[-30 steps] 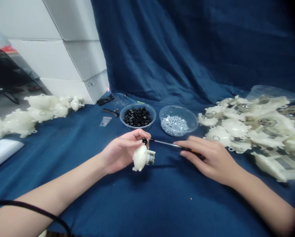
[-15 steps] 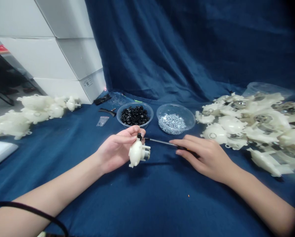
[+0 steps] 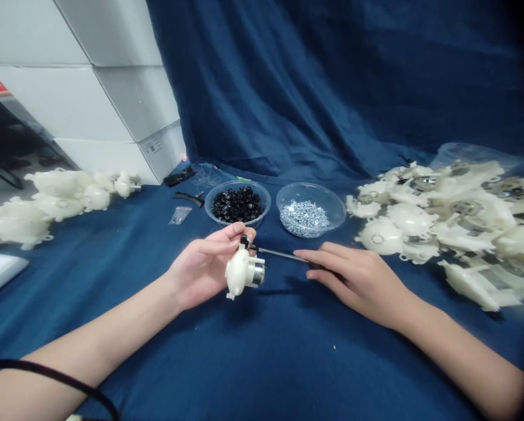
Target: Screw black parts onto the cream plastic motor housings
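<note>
Housing point(image 3: 238, 272): white plastic, probably a gearbox, in my left hand above the middle of the blue cloth point(image 3: 288, 356); metal motor can point(image 3: 258, 273) at its side, black part point(image 3: 244, 239) on top.
Left hand point(image 3: 202, 269): fingers curled around the housing, clamping it.
Right hand point(image 3: 358, 283): apart from my left, closed on a screwdriver point(image 3: 279, 254), handle mostly hidden; tip at the housing's top, contact unclear.
Slip risk: the tip could skid onto my left fingers if it leaves the black part.
Drop risk: a loose grip could let the housing turn or fall.
Stock: bowl of black parts point(image 3: 238, 203), bowl of screws point(image 3: 311, 209), housing pile point(image 3: 437, 225) at right, housing row point(image 3: 64, 199) at left.
</note>
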A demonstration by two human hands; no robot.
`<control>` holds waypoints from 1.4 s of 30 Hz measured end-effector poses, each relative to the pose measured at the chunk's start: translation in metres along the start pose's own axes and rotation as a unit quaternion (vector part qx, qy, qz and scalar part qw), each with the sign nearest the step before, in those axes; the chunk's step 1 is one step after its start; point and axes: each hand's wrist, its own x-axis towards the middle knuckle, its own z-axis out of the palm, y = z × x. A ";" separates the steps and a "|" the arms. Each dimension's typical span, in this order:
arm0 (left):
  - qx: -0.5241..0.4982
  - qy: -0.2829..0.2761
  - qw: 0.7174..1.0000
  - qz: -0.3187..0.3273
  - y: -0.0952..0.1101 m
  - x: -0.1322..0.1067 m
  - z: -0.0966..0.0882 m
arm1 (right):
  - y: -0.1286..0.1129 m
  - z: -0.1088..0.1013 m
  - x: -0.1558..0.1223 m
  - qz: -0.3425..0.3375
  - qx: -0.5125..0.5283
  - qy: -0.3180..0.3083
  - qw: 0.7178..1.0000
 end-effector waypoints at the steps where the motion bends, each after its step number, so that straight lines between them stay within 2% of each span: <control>1: -0.002 0.001 1.000 0.000 0.000 0.000 0.000 | 0.000 0.000 0.000 -0.001 -0.001 0.002 1.000; 10: -0.011 -0.002 1.000 -0.005 0.001 -0.001 0.001 | -0.002 -0.001 0.000 0.003 0.002 0.001 1.000; 16: -0.010 0.004 1.000 0.001 0.000 0.000 -0.001 | -0.003 0.001 -0.001 0.070 0.099 -0.018 0.992; 18: -0.013 0.002 1.000 -0.001 0.000 0.000 0.000 | -0.003 0.002 -0.001 0.054 0.100 -0.008 0.994; 24: -0.024 0.001 1.000 -0.003 0.002 -0.001 0.002 | -0.002 0.003 -0.001 -0.024 0.002 0.064 0.998; 29: -0.039 0.010 0.999 -0.020 0.000 -0.002 0.000 | -0.004 -0.005 -0.003 -0.023 0.072 0.022 0.997; 36: -0.047 0.024 0.998 -0.027 -0.002 -0.004 0.001 | -0.009 -0.014 -0.002 0.032 0.174 -0.018 0.984; 42: -0.051 0.038 0.997 -0.033 -0.002 -0.002 0.002 | -0.011 -0.019 0.002 0.090 0.214 -0.061 0.971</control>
